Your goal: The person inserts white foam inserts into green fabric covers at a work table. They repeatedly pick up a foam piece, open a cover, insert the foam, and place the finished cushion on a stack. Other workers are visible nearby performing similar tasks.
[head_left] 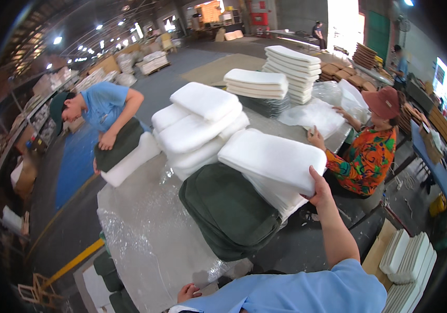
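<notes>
Just right of the frame's centre, the white pad (271, 158), probably light, soft and springy, suits a hold at its rounded end, where the right hand (318, 189) pinches it; whether the lower-centre left hand (188, 292) grips, I cannot tell.

Looking at a grey worktop (261, 122), topped with clear plastic film (129, 240) near left, carrying a pile of dark green covers (228, 206) up front, a heap of white pads (197, 130) in the middle, and crumpled wrap (317, 117) toward the far right.
</notes>
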Action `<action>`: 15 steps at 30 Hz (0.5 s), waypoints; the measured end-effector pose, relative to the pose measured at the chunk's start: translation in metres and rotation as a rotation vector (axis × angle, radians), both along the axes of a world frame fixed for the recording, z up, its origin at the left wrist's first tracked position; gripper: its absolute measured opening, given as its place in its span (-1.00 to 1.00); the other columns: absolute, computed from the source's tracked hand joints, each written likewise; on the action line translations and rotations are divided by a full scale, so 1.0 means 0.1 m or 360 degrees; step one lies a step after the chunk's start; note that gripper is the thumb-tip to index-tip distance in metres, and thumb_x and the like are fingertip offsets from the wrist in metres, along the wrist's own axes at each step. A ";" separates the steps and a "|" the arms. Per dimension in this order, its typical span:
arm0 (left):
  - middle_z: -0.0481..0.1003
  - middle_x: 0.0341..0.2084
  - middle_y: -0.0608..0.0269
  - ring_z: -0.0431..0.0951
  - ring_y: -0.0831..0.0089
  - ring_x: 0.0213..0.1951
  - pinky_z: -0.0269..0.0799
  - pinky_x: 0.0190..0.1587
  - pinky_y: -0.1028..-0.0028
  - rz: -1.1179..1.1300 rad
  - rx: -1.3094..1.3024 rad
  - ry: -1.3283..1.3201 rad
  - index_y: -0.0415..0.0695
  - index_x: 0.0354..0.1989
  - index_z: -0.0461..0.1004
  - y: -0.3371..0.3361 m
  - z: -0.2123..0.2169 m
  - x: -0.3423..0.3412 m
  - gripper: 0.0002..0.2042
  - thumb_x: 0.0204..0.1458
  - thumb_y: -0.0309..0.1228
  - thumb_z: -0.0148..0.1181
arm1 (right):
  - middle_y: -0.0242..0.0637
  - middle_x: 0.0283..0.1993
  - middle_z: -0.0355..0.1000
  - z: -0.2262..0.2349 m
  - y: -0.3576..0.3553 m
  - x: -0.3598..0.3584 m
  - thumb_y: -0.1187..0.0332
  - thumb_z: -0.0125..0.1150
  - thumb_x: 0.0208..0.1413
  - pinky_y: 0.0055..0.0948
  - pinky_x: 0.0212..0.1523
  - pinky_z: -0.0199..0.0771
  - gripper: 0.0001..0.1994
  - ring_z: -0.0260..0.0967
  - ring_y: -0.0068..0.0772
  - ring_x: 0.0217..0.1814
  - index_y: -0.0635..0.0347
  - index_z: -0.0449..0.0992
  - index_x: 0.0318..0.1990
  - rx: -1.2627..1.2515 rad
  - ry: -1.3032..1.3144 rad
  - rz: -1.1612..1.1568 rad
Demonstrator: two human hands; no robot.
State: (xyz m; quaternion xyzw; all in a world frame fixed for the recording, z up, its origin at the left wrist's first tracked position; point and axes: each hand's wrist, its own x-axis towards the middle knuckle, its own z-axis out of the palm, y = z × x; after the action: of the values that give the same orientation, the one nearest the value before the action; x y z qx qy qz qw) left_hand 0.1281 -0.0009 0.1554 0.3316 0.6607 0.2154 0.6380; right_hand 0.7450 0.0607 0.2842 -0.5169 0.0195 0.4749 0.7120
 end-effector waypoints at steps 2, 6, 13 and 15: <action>0.60 0.03 -0.15 0.71 0.04 -0.09 0.70 -0.11 0.13 0.0064 0.0028 -0.0009 -0.17 0.30 0.37 -0.14 0.00 0.03 -0.57 0.38 -0.21 0.16 | -0.18 0.25 0.48 0.07 0.08 0.02 0.08 0.43 0.20 0.21 0.25 0.48 -0.38 0.45 0.01 0.29 0.07 0.37 0.34 0.0008 -0.0063 0.0072; 0.59 0.00 -0.09 0.69 0.07 -0.07 0.67 -0.09 0.19 0.0159 -0.0063 -0.0130 -0.20 0.26 0.40 -0.15 -0.12 0.24 -0.61 0.34 -0.34 0.22 | -0.02 0.25 0.46 -0.11 0.05 0.06 0.33 0.33 0.21 0.20 0.27 0.48 -0.40 0.45 0.11 0.28 0.26 0.32 0.38 0.0193 -0.0059 0.0034; 0.54 0.05 -0.04 0.62 0.12 0.05 0.65 -0.05 0.23 -0.0475 0.0465 -0.0042 -0.21 0.35 0.33 0.08 -0.04 0.17 -0.49 0.32 -0.24 0.25 | -0.07 0.14 0.50 -0.04 -0.24 -0.47 0.57 0.30 0.04 0.00 0.20 0.54 -0.44 0.52 -0.03 0.15 0.31 0.39 0.26 0.0271 -0.0230 -0.0261; 0.53 0.07 -0.02 0.62 0.12 0.05 0.65 -0.04 0.24 -0.0433 0.0435 -0.0142 -0.18 0.37 0.32 0.16 0.01 0.06 -0.47 0.31 -0.23 0.26 | -0.08 0.14 0.50 0.04 -0.46 -0.67 0.56 0.30 0.03 -0.01 0.20 0.55 -0.43 0.51 -0.04 0.16 0.31 0.39 0.26 0.0264 -0.0278 -0.0270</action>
State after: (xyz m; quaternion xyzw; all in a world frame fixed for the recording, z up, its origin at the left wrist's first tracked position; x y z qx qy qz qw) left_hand 0.1342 0.0153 0.1561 0.4916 0.5455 0.2294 0.6389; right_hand 0.6778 0.0149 0.2886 -0.4922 -0.0382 0.3661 0.7888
